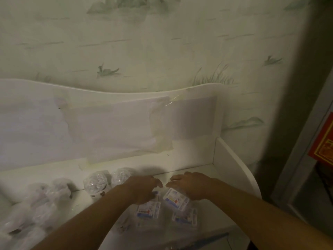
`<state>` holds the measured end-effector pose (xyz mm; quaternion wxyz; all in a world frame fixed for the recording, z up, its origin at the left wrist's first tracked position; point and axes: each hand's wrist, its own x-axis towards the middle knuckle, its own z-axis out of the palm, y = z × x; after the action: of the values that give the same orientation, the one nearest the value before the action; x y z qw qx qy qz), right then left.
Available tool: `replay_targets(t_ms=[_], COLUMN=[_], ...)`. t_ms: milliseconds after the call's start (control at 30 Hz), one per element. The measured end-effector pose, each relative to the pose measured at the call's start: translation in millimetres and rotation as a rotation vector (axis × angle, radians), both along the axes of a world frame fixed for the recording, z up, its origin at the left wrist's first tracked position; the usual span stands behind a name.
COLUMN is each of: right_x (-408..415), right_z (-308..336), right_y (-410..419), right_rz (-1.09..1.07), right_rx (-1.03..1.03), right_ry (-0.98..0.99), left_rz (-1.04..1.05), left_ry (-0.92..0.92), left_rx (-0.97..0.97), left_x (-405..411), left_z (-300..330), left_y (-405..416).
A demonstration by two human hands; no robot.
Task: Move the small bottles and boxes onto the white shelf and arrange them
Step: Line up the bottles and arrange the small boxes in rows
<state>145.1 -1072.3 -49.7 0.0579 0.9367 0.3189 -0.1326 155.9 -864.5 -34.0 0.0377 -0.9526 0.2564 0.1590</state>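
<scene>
Right hand (pixel 193 184), grip curled down over the top of the right box (pixel 177 196), fingers bent round its far end; looks like a light hold, not a lift, but contact under the palm is hidden. Left hand (pixel 144 188), grip also curled, fingers over the top of the left box (pixel 149 208); whether it pinches or just rests is hard to tell in the blur.

Both boxes sit on the white shelf (pixel 232 159), near its right side wall, just beside each other. A third box (pixel 185 216) lies just nearer than the right box, touching or nearly so.

Handling, judged: small cartons, light, stiff-walled but crushable, wrapped in clear film so likely slippery. Best taken across the two long sides, thumb against fingers, not by the film.

Orientation: right box is tilted, long axis running diagonally from the shelf's back toward its right wall, printed face up. Left box lies squarer, long axis roughly front to back. They're not aligned yet.

Bottles (pixel 97 183) wrapped in clear plastic stand left of the boxes along the shelf; light, rounded, apt to tip. More wrapped ones (pixel 43 199) sit farther left, blurred.
</scene>
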Motion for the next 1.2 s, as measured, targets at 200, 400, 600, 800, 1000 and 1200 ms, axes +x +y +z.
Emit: replay_targets(t_ms=[200,400,600,800,1000,1200], right_x=[2,7,0,11,18,24], right_z=[-10,-22,-19,-13,-16,-27], right_y=[-8,-13,-16,-38,-52,-65], right_rz=[-0.145,-0.256,-0.238,-0.423,-0.497,-0.552], right_rx=[0.062,0.201,0.218,0.27,0.268,0.27], right_ry=[0.021,-0.013,-0.016,-0.043,-0.108,-0.064], left_rz=[-0.097,-0.233,-0.229,0.048,0.139,0.125], left_ry=[0.062,0.139,-0.019,-0.12,-0.143,-0.118], left_rx=[-0.182,-0.05,-0.07,-0.138,-0.19,-0.247], left_x=[-1,-13,-16,13,27,33], left_z=[2,5,6,4,-17,-31], left_y=[-15,-38,-44,-17,-6,-22])
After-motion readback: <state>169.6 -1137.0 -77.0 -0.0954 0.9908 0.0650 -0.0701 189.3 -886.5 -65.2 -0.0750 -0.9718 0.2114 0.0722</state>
